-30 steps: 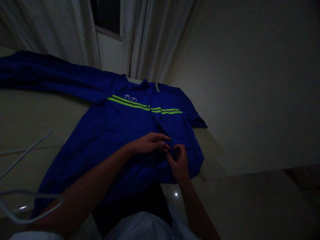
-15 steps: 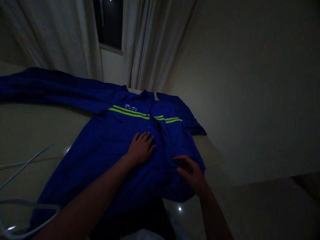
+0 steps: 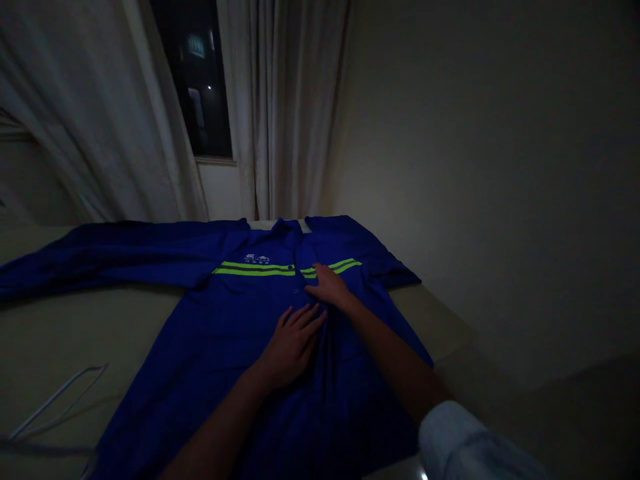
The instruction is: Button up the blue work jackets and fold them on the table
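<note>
A blue work shirt (image 3: 210,347) with yellow-green reflective stripes across the chest lies front up on a pale table (image 3: 60,333). Its one sleeve stretches far to the left. My left hand (image 3: 293,343) lies flat on the shirt's front beside the button line, fingers stretched out. Farther up, just below the stripes, my right hand (image 3: 327,287) rests on the shirt's front near the button line, fingers bent down onto the cloth. Whether it pinches anything is hidden in the dim light.
A white cord (image 3: 55,400) loops over the table at the left front. White curtains (image 3: 280,107) and a dark window (image 3: 193,80) stand behind the table. A plain wall (image 3: 475,167) rises at the right, past the table's right edge (image 3: 445,313).
Both hands left the lower button line, where they were pinching cloth. The left hand flattened on the shirt. The right hand moved up to below the stripes. The view tilted upward.
</note>
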`<state>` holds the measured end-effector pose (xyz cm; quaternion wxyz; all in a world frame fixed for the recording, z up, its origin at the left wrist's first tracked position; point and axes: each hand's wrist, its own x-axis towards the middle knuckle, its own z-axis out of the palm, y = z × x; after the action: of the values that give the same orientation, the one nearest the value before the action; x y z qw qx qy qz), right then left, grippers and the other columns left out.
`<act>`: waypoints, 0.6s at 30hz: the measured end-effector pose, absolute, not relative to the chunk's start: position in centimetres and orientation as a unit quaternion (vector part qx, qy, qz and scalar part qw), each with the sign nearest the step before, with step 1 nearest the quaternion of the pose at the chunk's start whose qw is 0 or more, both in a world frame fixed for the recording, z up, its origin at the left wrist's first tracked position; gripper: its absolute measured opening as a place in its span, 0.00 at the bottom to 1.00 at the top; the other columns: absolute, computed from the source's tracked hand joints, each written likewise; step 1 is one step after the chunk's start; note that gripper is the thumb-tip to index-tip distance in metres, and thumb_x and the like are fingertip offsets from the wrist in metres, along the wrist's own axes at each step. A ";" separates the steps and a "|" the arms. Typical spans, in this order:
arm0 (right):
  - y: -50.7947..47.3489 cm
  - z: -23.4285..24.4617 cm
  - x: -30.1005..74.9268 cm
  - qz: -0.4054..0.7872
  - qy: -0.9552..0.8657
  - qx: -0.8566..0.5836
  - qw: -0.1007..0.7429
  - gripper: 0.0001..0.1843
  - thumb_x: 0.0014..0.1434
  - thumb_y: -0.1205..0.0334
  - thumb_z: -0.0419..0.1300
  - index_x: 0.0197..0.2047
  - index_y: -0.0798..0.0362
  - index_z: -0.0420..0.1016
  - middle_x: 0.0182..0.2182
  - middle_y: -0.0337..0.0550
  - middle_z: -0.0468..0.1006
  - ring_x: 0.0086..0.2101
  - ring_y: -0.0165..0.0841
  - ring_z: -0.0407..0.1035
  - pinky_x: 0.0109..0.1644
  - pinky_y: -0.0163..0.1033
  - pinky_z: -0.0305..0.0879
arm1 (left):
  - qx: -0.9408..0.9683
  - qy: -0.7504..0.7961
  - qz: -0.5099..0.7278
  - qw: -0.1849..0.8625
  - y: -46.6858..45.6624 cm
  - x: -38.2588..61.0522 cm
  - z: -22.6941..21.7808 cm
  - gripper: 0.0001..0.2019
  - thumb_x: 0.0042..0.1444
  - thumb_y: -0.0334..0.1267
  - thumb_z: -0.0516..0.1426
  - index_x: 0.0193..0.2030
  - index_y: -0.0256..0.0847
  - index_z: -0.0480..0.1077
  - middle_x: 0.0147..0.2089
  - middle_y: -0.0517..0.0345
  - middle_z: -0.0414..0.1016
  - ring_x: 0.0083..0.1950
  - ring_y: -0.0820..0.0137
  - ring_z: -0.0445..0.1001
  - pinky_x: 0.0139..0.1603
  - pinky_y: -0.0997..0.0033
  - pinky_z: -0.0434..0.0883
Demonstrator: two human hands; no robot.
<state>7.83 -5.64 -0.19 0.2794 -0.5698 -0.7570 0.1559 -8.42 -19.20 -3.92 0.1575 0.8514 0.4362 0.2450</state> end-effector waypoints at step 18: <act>-3.5 -4.3 7.0 0.280 -0.651 -0.499 0.498 0.21 0.58 0.70 0.57 0.54 0.51 0.78 0.45 0.45 0.84 0.42 0.37 0.78 0.50 0.43 0.74 | 0.373 0.556 0.517 0.533 -1.0 -8.1 -1.3 0.10 0.68 0.46 0.58 0.46 0.41 0.69 0.49 0.43 0.80 0.48 0.66 0.83 0.53 0.65 0.79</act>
<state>6.97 -3.52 -4.26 0.4984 -0.4991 -0.6512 0.2801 -8.09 -0.97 -1.32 0.5329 0.3730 0.5563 0.5171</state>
